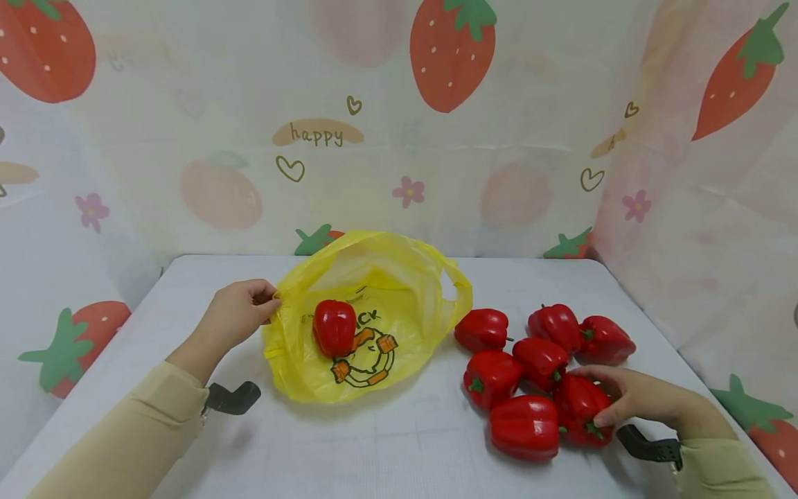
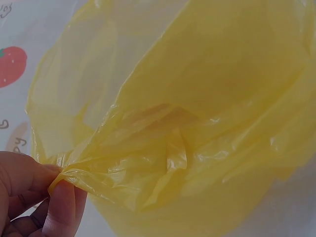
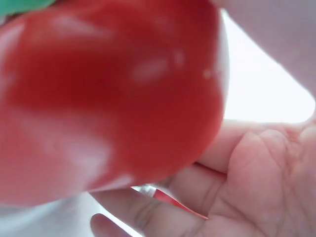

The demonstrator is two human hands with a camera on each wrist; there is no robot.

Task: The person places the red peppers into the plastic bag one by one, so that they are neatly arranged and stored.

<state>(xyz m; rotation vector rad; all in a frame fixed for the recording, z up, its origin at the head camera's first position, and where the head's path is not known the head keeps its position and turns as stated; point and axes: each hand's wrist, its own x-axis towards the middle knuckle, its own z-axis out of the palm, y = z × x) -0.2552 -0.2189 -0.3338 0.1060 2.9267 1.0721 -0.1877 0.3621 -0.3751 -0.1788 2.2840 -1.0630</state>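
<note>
My left hand (image 1: 243,308) pinches the left rim of a yellow plastic bag (image 1: 405,333). In the left wrist view the bunched film (image 2: 74,173) sits between thumb and finger. The bag's mouth is spread wide, and one red bell pepper (image 1: 334,328) lies inside. Over on the right, my right hand (image 1: 651,398) has thumb and fingers around a glossy red bell pepper (image 1: 576,400) at the near right of a cluster. This pepper (image 3: 113,98) fills much of the right wrist view, with fingers curling under it.
Several more red bell peppers crowd around the held one, among them a near one (image 1: 524,427) and a far right one (image 1: 605,340). The bag's loop handle (image 1: 463,294) reaches close to the leftmost pepper (image 1: 482,330). A printed curtain (image 1: 386,159) stands behind the white table (image 1: 374,450).
</note>
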